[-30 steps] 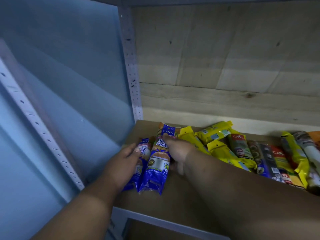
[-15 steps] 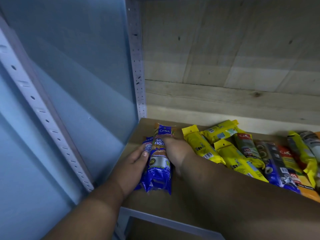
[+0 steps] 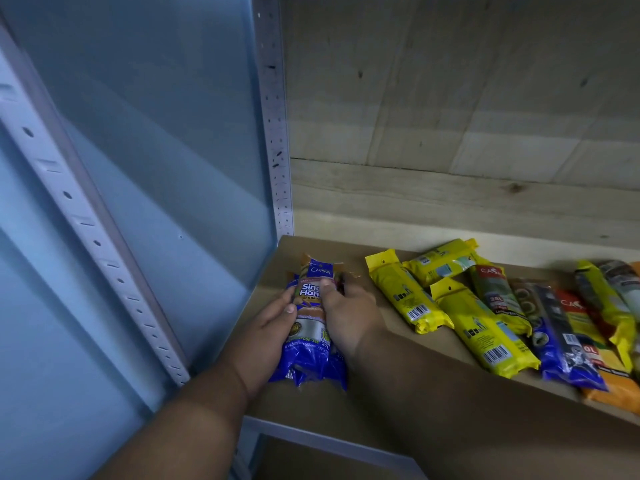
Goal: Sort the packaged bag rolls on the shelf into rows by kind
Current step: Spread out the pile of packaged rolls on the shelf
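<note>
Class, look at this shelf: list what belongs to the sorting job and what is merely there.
Belongs to the job:
blue rolls, pressed between left hand and right hand
yellow rolls
mixed rolls at right
shelf board

Merely there:
perforated upright
wooden back panel
blue side panel

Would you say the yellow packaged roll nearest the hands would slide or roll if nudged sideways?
The yellow roll looks rounded, so it may roll. Its glossy wrap probably slides easily on the shelf board. Its crinkled end flaps seem soft and might hinder rolling.
</note>
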